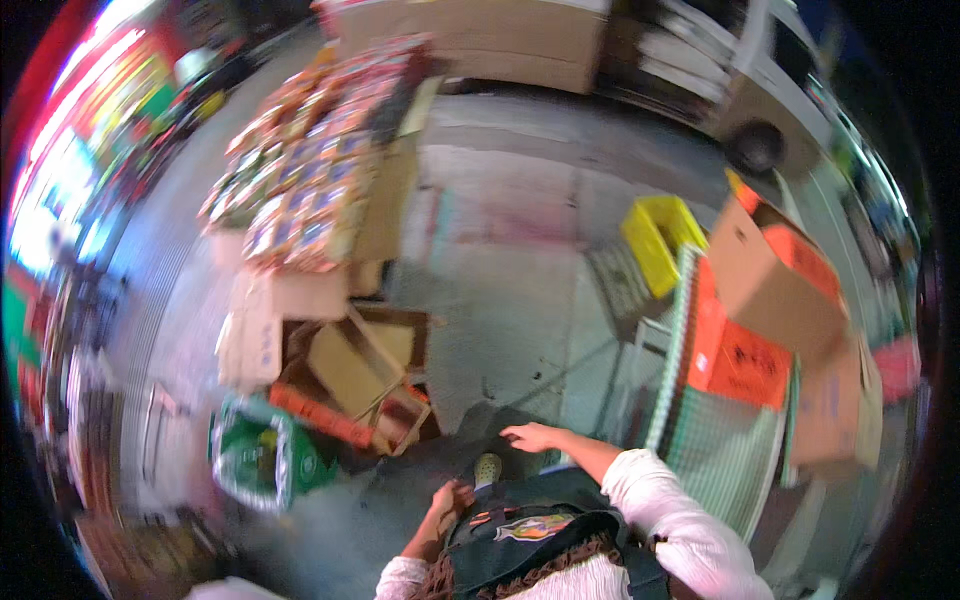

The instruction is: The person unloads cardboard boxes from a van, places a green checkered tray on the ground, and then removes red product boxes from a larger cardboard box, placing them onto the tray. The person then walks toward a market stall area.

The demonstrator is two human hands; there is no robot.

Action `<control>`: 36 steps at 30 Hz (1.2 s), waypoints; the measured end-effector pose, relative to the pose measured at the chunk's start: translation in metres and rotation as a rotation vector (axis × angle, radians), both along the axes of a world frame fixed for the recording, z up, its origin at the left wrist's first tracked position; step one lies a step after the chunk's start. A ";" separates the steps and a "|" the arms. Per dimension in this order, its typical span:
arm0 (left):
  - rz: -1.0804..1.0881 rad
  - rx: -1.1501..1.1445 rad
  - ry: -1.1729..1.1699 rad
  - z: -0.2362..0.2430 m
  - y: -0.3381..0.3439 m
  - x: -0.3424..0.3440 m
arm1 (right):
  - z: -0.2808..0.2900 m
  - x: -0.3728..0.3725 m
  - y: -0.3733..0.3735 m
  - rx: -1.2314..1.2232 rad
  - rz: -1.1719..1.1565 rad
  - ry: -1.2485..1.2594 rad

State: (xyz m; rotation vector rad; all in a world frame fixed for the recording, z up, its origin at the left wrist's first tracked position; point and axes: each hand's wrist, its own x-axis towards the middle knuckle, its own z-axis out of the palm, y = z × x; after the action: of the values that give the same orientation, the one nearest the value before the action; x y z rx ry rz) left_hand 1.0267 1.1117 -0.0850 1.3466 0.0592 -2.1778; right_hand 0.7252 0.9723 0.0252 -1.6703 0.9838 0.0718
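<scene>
My right hand point(534, 437) reaches out in front of my body above the pavement, its fingers loosely stretched and nothing seen in them. Close to my dark apron point(530, 530), my left hand point(453, 499) hangs with its fingers bent and smeared by motion. Neither hand touches a box. Nearest to the left one are an opened cardboard box point(345, 365) with loose cardboard pieces inside, an orange carton point(320, 415), and a green bin point(262, 455) with a clear liner.
A stall point(320, 160) piled with rows of packaged goods stands ahead on the left. On the right are a mesh-covered rack point(720, 450), orange boxes point(740, 360), a brown carton point(780, 290) and a yellow crate point(662, 240). A van point(770, 100) stands beyond.
</scene>
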 end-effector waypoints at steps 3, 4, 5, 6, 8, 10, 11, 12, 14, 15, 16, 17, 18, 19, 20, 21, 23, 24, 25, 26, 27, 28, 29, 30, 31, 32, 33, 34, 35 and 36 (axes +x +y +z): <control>-0.385 -0.405 -0.225 -0.013 -0.027 -0.028 | -0.014 -0.134 0.052 -0.069 -0.293 0.158; -0.074 0.172 -0.122 0.018 -0.056 -0.060 | -0.022 -0.185 0.076 -0.128 -0.465 0.268; -0.155 0.166 -0.289 0.050 -0.077 -0.087 | -0.018 -0.229 0.087 -0.189 -0.610 0.371; -0.164 0.152 -0.313 0.054 -0.103 -0.100 | 0.009 -0.265 0.098 -0.044 -0.920 0.241; -0.324 0.051 -0.300 0.057 -0.165 -0.164 | -0.050 -0.382 0.183 -0.117 -1.393 0.094; -0.323 -0.117 -0.451 0.052 -0.216 -0.199 | -0.019 -0.415 0.159 0.029 -1.863 -0.123; -0.505 -0.382 -0.321 0.061 -0.245 -0.230 | -0.022 -0.442 0.163 0.055 -2.087 -0.218; -0.678 -0.632 -0.184 0.080 -0.274 -0.268 | -0.026 -0.462 0.165 0.096 -2.302 -0.314; -0.610 -0.837 -0.394 0.154 -0.300 -0.399 | -0.053 -0.498 0.178 0.286 -2.412 -0.499; -0.646 -0.813 -0.448 0.182 -0.314 -0.459 | -0.071 -0.510 0.184 0.372 -2.466 -0.670; -0.763 -0.972 -0.479 0.231 -0.318 -0.524 | -0.089 -0.522 0.190 0.452 -2.514 -0.855; -0.836 -1.101 -0.393 0.261 -0.324 -0.572 | -0.104 -0.527 0.181 0.491 -2.699 -0.893; -0.880 -1.260 -0.393 0.278 -0.334 -0.619 | -0.120 -0.531 0.179 0.243 -2.430 -1.366; -0.925 -1.415 -0.390 0.292 -0.341 -0.662 | -0.136 -0.530 0.181 -0.006 -2.084 -1.762; -0.931 -1.434 -0.383 0.313 -0.344 -0.690 | -0.124 -0.527 0.156 -0.033 -2.265 -1.778; -0.933 -1.451 -0.369 0.328 -0.351 -0.714 | -0.101 -0.523 0.130 -0.077 -2.447 -1.759; -0.833 -1.552 -0.430 0.324 -0.380 -0.756 | -0.087 -0.518 0.117 0.025 -2.608 -1.642; -0.811 -1.551 -0.471 0.325 -0.393 -0.780 | -0.086 -0.519 0.116 0.066 -2.692 -1.578; -0.846 -1.538 -0.576 0.349 -0.386 -0.811 | -0.087 -0.522 0.120 0.109 -2.776 -1.762; -0.813 -1.604 -0.573 0.358 -0.390 -0.833 | -0.088 -0.522 0.125 0.065 -2.681 -1.786; -0.915 -1.600 -0.710 0.362 -0.399 -0.854 | -0.097 -0.522 0.136 0.012 -2.590 -1.803; -1.012 -1.590 -0.847 0.365 -0.410 -0.874 | -0.102 -0.524 0.142 -0.039 -2.498 -1.813; -1.146 -1.462 -0.758 0.351 -0.442 -0.886 | -0.097 -0.529 0.134 0.060 -2.585 -1.795; -1.273 -1.330 -0.656 0.332 -0.466 -0.895 | -0.092 -0.529 0.130 0.038 -2.594 -1.781; -1.217 -1.214 -0.507 0.345 -0.446 -0.907 | -0.083 -0.532 0.130 -0.013 -2.627 -1.768; -1.267 -1.120 -0.429 0.327 -0.455 -0.925 | -0.075 -0.532 0.128 -0.068 -2.643 -1.774; -1.176 -1.104 -0.513 0.302 -0.481 -0.925 | -0.058 -0.531 0.115 -0.090 -2.615 -1.778; -1.087 -1.084 -0.596 0.279 -0.506 -0.922 | -0.043 -0.529 0.102 -0.109 -2.588 -1.782; -1.099 -0.985 -0.547 0.272 -0.515 -0.929 | -0.037 -0.529 0.101 -0.130 -2.574 -1.804; -1.157 -0.918 -0.477 0.273 -0.515 -0.935 | -0.037 -0.530 0.105 -0.152 -2.568 -1.828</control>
State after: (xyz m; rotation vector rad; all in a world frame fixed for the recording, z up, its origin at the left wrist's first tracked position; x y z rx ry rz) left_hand 0.0917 0.5966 0.1879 1.3508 -2.0406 -1.9947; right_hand 0.1950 1.0778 -0.0118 0.8273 0.6848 -2.4549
